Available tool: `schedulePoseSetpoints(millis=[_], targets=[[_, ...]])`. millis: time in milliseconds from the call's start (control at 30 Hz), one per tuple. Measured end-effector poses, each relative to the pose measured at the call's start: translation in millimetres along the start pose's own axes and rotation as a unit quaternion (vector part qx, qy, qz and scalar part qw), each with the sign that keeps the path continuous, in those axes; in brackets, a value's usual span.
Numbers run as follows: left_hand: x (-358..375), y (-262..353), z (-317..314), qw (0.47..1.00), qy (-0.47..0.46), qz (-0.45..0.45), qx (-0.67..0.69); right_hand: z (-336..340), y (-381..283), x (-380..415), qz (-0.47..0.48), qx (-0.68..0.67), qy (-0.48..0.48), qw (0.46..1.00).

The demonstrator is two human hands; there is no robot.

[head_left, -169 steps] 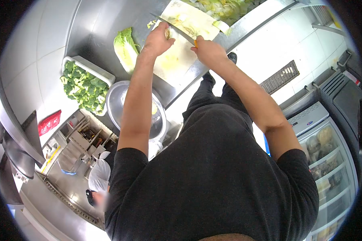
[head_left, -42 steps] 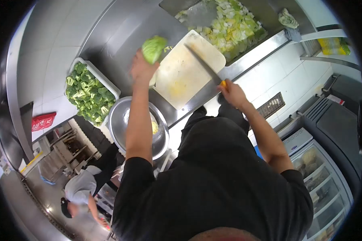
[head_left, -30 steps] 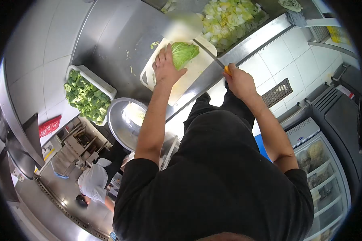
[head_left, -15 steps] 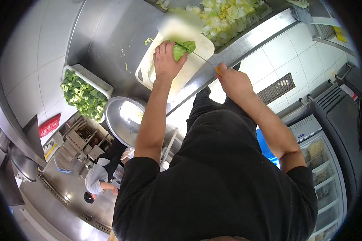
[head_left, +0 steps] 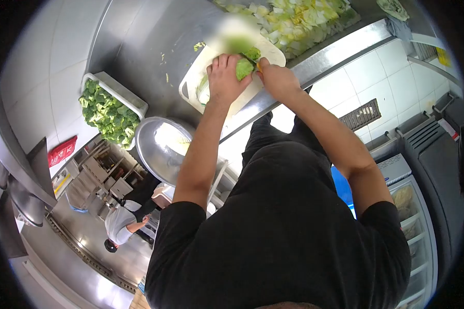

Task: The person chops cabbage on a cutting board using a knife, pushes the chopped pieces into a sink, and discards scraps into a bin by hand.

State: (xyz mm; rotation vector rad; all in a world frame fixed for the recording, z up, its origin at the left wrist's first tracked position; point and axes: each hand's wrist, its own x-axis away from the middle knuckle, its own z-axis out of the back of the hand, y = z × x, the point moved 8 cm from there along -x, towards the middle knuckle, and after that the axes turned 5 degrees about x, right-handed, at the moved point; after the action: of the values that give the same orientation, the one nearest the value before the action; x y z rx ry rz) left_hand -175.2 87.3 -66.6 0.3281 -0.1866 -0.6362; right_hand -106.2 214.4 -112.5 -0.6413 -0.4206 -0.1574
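Observation:
A white cutting board (head_left: pixel 270 53) lies on the steel counter. On it, my left hand (head_left: pixel 226 80) presses down on a green piece of lettuce (head_left: pixel 244 69), fingers curled over its far side. My right hand (head_left: pixel 279 81) is closed round the yellow-orange handle of a knife (head_left: pixel 259 66), close beside my left hand. The blade reaches into the lettuce and is mostly hidden. Cut green leaf (head_left: pixel 252 53) lies just beyond the blade. A pale piece sits partly under my left wrist. The board's far end is blurred.
Chopped lettuce (head_left: pixel 304 23) fills a steel basin beyond the board. To the left stand a white tub of broccoli (head_left: pixel 108 113) and a steel bowl (head_left: pixel 162 149). A co-worker (head_left: pixel 121 224) is at lower left. The counter's metal edge (head_left: pixel 340 51) runs by my right hand.
My right hand has moved forward and left, bringing the knife handle close to the lettuce. The blade, visible before, is now mostly hidden. The whole view has shifted slightly.

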Motion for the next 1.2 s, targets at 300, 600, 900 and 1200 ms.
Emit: schedulePoseSetpoints(millis=[300, 600, 900, 1200], targets=[[-23.5, -7.1, 18.7, 0.994, 0.072, 0.078, 0.012, 71.5, 2.0, 35.5, -0.027, 0.013, 0.020, 0.999], [-59.7, -0.3, -29.7, 0.982, -0.117, 0.137, 0.051, 101.7, 78.2, 72.3, -0.048, 0.039, 0.046, 0.997], [-10.6, -16.5, 58.9, 0.894, 0.201, 0.256, 0.308, 94.6, 78.6, 65.2, 0.008, 0.024, 0.005, 1.000], [329.4, -90.6, 115.9, 0.558, 0.478, 0.363, 0.573, 48.8, 70.7, 98.5, 0.072, 0.105, -0.001, 0.992]])
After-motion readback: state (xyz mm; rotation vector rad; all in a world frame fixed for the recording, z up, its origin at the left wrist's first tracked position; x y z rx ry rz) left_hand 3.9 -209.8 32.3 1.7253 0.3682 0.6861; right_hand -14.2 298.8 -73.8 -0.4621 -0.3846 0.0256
